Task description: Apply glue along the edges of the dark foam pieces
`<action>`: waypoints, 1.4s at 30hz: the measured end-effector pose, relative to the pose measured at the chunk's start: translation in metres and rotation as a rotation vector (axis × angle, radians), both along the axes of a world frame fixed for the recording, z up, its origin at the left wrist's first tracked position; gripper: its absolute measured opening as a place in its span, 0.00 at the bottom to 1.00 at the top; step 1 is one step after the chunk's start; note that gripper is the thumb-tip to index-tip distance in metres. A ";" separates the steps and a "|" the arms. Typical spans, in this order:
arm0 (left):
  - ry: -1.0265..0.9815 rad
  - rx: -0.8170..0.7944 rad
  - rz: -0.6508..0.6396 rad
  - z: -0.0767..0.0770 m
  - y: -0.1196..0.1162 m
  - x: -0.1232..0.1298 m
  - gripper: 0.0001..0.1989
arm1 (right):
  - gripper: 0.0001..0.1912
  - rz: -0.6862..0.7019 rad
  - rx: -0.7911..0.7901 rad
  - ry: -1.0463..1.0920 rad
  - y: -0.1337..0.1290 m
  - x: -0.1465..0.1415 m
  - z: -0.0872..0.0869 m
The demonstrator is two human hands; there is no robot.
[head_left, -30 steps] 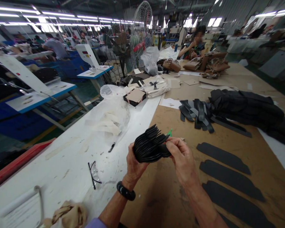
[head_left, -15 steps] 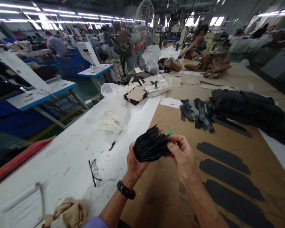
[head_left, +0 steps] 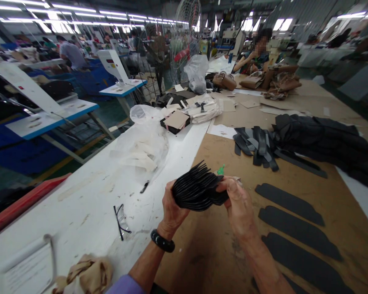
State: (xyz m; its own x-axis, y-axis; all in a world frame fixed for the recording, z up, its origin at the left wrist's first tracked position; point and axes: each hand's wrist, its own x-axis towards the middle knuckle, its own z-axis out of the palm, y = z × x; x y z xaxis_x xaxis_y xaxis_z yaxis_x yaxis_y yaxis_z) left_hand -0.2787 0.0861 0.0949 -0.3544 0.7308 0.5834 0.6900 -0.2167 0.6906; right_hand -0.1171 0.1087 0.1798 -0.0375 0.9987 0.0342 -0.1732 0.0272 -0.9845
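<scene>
Above the brown part of the worktop, you hold a fanned stack of black leather-like pieces. Your left hand is wrapped round its left end; your right hand pinches its right edge. You seem to be parting the pieces; the next move calls for a firm left grip and a light right-hand touch. Flat black panels lie to the right. On the left, pale strips show through a clear plastic bag, though whether inside or beneath is hard to tell.
</scene>
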 end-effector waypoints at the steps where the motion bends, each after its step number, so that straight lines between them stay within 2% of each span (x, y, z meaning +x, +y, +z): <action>1: 0.018 0.016 -0.005 -0.001 0.001 -0.001 0.27 | 0.18 0.005 0.003 -0.021 0.001 0.001 0.000; 6: 0.079 0.064 -0.022 -0.005 0.005 -0.005 0.27 | 0.17 0.041 -0.044 -0.097 0.004 0.003 -0.003; 12: 0.011 -0.024 0.029 -0.007 0.006 -0.003 0.28 | 0.10 0.030 -0.074 0.070 0.007 -0.001 -0.007; 14: 0.001 -0.018 0.020 -0.007 0.007 -0.002 0.28 | 0.12 0.007 -0.042 0.074 0.007 -0.002 -0.006; 18: -0.015 0.005 0.002 -0.008 0.009 -0.003 0.28 | 0.06 -0.010 0.047 -0.007 0.006 -0.001 -0.004; 24: -0.002 0.023 -0.001 -0.004 0.012 -0.003 0.27 | 0.15 0.009 0.008 -0.016 0.009 -0.001 -0.004; 29: 0.026 0.094 -0.070 0.000 0.015 -0.002 0.27 | 0.17 0.057 -0.089 0.014 0.014 -0.001 -0.005; 36: 0.036 0.114 -0.095 -0.004 0.018 -0.002 0.27 | 0.20 0.050 -0.117 -0.017 0.018 -0.003 -0.002; 39: 0.046 0.134 -0.096 -0.005 0.019 -0.003 0.27 | 0.20 0.032 -0.120 -0.015 0.019 -0.004 -0.004; 42: 0.047 0.142 -0.095 -0.006 0.020 -0.003 0.28 | 0.16 -0.023 -0.127 0.010 0.019 -0.005 -0.005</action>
